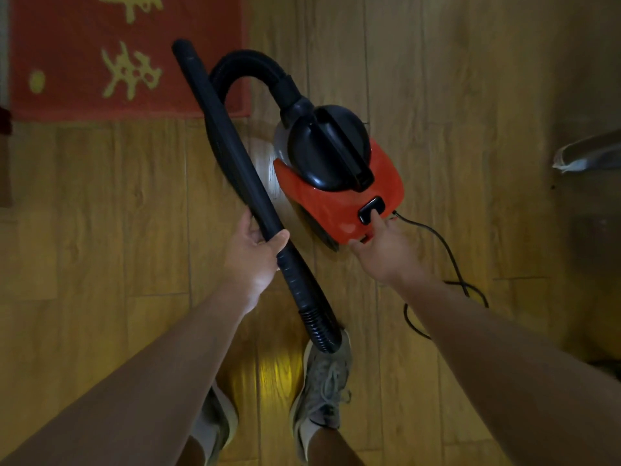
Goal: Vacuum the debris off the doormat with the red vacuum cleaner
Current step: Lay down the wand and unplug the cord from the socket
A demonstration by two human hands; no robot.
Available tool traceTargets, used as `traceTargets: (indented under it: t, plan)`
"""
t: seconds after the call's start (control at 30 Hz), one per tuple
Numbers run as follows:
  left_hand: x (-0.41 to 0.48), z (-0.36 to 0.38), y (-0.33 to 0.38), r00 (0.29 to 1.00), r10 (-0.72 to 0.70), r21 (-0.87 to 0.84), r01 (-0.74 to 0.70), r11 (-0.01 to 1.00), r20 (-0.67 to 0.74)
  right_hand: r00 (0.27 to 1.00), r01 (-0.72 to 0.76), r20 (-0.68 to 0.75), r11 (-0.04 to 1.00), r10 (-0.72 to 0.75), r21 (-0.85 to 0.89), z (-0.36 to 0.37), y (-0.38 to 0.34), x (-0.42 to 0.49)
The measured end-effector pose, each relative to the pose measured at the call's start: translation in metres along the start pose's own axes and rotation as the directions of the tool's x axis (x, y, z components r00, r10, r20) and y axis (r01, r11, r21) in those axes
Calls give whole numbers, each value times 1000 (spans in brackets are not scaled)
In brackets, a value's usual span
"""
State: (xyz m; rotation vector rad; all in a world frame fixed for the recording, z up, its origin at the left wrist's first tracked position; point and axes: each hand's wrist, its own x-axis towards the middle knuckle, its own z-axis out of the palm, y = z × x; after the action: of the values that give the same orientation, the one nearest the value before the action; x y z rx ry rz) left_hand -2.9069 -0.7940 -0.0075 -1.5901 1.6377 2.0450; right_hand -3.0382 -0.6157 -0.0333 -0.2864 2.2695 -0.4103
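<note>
The red vacuum cleaner, with its black top handle, sits on the wooden floor in front of me. Its black hose arches from the front and loops back to a long black wand. My left hand grips the wand's lower end, so the wand slants up-left with its nozzle tip over the red doormat. My right hand reaches the vacuum's rear; its straight index finger presses the black switch and its thumb touches the rear edge. The mat carries yellow characters; no debris can be made out in the dim light.
The black power cord runs from the vacuum's rear and loops on the floor at the right. My grey shoes stand just below the hose's ribbed end. A pale object juts in from the right edge.
</note>
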Motion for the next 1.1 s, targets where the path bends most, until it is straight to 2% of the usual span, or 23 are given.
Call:
traceTargets:
  t: [0.13,0.53,0.67,1.1]
  plan:
    - [3,2,0,1000,-5,9,5,1000,-11,1000,22,1,999,-22,-41,5,0,7]
    - [12,2,-3,999,-48,-9,48,999,6,992,-85,104,991,74,104,4,-7,27]
    - [10,-5,3,999,-47,-30,47,998,-11,991,-53,127,991,38,120,6,-5,24]
    - [1,-28,21,1000,-20,-2,20,1000,-22,999,-29,42,988,23,151,1,-24,-8]
